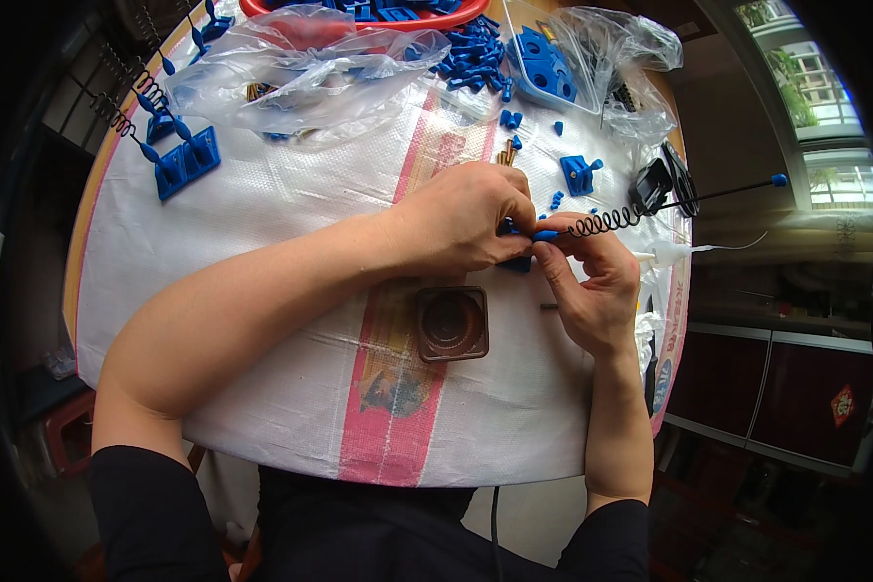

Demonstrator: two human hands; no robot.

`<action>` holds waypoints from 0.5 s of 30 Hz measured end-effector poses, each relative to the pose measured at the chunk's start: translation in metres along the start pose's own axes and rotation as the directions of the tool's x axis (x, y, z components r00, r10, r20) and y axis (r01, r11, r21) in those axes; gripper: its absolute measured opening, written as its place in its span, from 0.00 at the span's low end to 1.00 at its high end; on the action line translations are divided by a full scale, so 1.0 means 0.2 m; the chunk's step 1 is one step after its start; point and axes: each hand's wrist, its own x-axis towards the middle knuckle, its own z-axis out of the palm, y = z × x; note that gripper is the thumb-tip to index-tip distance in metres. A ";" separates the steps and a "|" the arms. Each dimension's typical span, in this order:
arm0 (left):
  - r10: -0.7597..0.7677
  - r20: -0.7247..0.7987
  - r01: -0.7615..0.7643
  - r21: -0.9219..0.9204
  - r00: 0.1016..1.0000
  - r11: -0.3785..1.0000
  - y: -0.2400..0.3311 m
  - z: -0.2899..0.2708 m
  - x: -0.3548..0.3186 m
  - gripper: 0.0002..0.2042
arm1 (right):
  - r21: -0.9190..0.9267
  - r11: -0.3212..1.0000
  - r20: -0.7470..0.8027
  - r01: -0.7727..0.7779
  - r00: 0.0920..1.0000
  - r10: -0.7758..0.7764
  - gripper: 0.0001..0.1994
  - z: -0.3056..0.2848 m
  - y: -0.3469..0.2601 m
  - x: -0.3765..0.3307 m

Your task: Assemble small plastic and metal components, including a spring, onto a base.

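Note:
My left hand (461, 221) and my right hand (592, 281) meet at the middle of a round table covered by a white woven sheet (262, 223). Together they pinch a small blue plastic piece (543, 235) fixed to the end of a black coiled spring wire (606, 221). The wire runs straight out to the right and ends in a blue ball tip (778, 179). Another blue part (516, 262) peeks out under my left fingers. Just below the hands stands a brown square cup-like holder (452, 323).
Clear plastic bags (301, 63) and piles of small blue parts (475, 58) lie at the back, with a red basin (359, 12) behind. Finished spring wires on blue bases (179, 160) sit at left. A black spool (664, 179) and a white glue bottle (664, 255) are at right.

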 end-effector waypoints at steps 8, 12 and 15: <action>0.000 0.001 0.000 0.002 1.000 1.000 0.00 0.00 0.00 0.06 | -0.005 1.000 0.005 0.003 1.000 -0.003 0.10 0.00 0.00 0.00; -0.017 -0.003 0.017 -0.010 1.000 1.000 0.00 0.00 0.00 0.06 | 0.010 1.000 -0.053 0.015 0.998 -0.014 0.10 0.02 0.00 0.00; -0.025 0.004 0.025 0.001 1.000 1.000 0.01 0.00 0.00 0.06 | 0.035 0.999 -0.111 0.029 0.994 -0.025 0.11 0.01 0.00 0.00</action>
